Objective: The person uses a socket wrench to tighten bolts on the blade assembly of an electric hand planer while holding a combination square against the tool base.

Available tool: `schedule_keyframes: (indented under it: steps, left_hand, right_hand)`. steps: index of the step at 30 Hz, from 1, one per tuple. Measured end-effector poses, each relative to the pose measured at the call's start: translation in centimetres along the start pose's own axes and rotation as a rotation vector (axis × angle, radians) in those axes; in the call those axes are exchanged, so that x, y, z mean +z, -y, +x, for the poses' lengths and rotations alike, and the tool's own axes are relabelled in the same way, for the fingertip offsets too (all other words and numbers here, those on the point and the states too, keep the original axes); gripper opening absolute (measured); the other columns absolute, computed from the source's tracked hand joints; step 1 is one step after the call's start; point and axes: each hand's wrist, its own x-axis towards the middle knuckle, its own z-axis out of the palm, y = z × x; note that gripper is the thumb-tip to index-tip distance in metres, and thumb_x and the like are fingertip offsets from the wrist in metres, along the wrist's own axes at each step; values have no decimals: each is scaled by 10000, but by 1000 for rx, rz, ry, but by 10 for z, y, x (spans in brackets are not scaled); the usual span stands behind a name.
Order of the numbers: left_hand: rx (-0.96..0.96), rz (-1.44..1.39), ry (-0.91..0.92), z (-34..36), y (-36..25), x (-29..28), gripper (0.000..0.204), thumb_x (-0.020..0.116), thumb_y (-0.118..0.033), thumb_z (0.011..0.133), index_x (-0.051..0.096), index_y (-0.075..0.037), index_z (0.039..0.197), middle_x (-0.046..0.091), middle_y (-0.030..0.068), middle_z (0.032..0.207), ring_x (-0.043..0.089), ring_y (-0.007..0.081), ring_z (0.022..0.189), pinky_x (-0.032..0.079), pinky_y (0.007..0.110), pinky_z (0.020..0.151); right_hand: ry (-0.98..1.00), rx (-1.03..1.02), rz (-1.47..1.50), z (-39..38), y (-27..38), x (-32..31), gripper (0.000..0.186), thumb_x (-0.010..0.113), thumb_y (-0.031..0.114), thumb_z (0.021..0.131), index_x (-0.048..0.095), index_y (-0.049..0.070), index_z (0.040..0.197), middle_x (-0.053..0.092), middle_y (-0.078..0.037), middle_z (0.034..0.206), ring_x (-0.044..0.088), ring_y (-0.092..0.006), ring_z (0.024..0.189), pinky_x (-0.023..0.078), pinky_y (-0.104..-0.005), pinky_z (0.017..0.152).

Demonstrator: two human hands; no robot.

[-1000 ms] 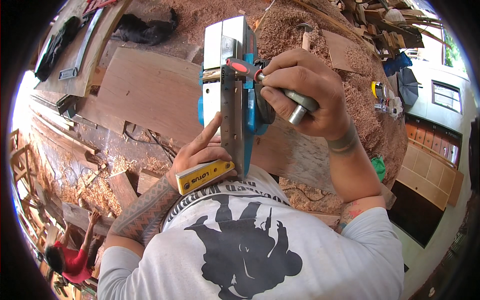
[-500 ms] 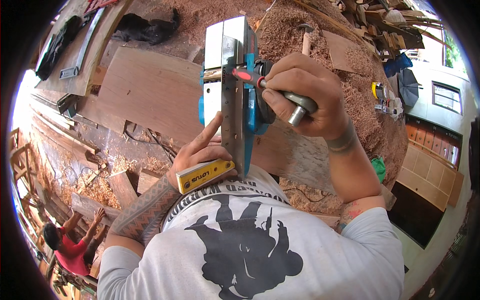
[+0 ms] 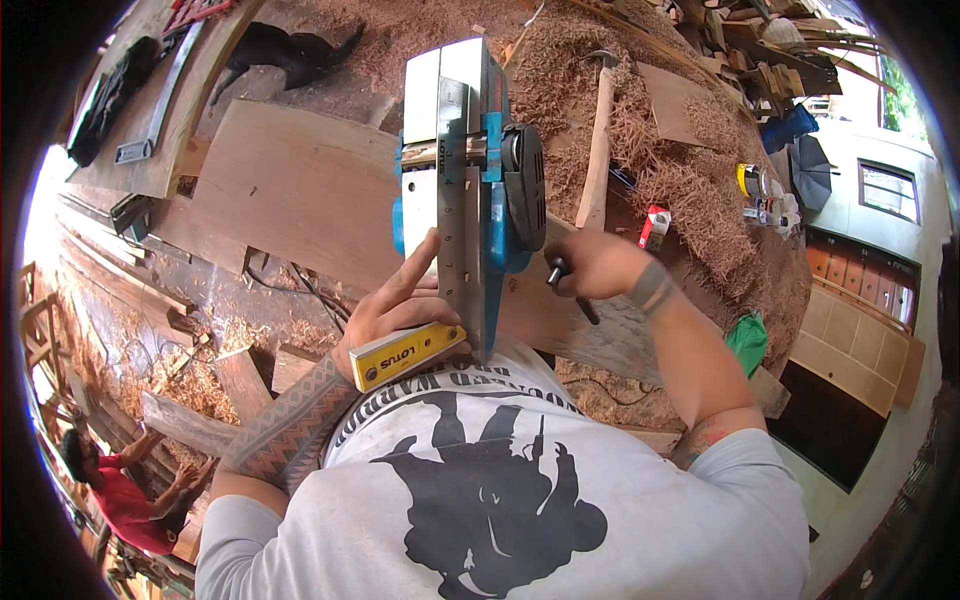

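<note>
Listing from the left of the frame rightward, we enter each item as it lies.

Item, lower left: another person in a red top (image 3: 125, 505), crouched among planks, apart from our work.

Item, upper left to centre: a broad wooden board (image 3: 290, 190) lying flat on a floor thick with reddish wood shavings (image 3: 690, 180).

Item, centre left: our left hand (image 3: 395, 315). We hold it half open, index finger stretched up along the steel blade of a try square (image 3: 462, 200), the other fingers curled about its yellow stock (image 3: 405, 355). We judge the finger is there to press the blade flat against the tool's sole, so that any gap would show.

Item, centre: a blue electric planer (image 3: 470, 170), turned sole-up toward us and propped against our chest. Its long axis runs from the lower centre of the frame up to the upper centre, nose pointing away from us; the square's blade lies along the same line. We judge it is inverted so that the sole and cutter slot can be reached.

Item, right of centre: our right hand (image 3: 590, 265), closed narrow around a dark-handled small tool (image 3: 568, 285), just beside the planer's black side housing; its tip is too small to identify.

Item, right: a hammer (image 3: 598, 140) on the shavings, a small red box (image 3: 655, 225), cans (image 3: 760, 190), a green cloth (image 3: 745, 340).
</note>
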Motion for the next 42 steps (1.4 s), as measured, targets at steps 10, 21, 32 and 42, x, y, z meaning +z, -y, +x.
schedule_keyframes:
  steps: [10, 21, 32, 42]
  left_hand:
    - [27, -24, -14, 4, -6, 1, 344, 978, -251, 871, 757, -112, 1096, 289, 343, 1780, 689, 393, 1385, 640, 436, 1079]
    - [56, -60, 14, 4, 4, 1, 291, 924, -151, 917, 761, -85, 1149, 255, 338, 1794, 695, 386, 1377, 618, 431, 1116]
    - [57, -118, 9, 0, 0, 4, 277, 913, -148, 923, 736, -75, 1123, 236, 338, 1798, 677, 402, 1398, 613, 442, 1129]
    - [12, -155, -21, -4, 0, 9, 287, 920, -195, 927, 742, -93, 1127, 244, 330, 1800, 636, 421, 1444, 594, 444, 1155]
  right_hand:
    - [-481, -67, -70, 12, -12, 11, 250, 736, 168, 978, 801, 46, 1187, 803, -205, 1025, 782, -386, 986, 617, -475, 875]
    - [-1270, -448, 408, 51, 75, -18, 229, 668, 172, 1060, 738, 0, 1193, 740, -191, 1141, 688, -399, 1112, 523, -476, 1046]
    - [-1257, -519, 534, 57, 77, -15, 240, 622, 93, 1012, 632, -11, 1227, 696, -184, 1011, 697, -308, 827, 581, -411, 774]
    - [-1149, -500, 651, 59, 71, -16, 260, 629, 100, 997, 630, -10, 1232, 708, -166, 1001, 708, -273, 829, 587, -401, 770]
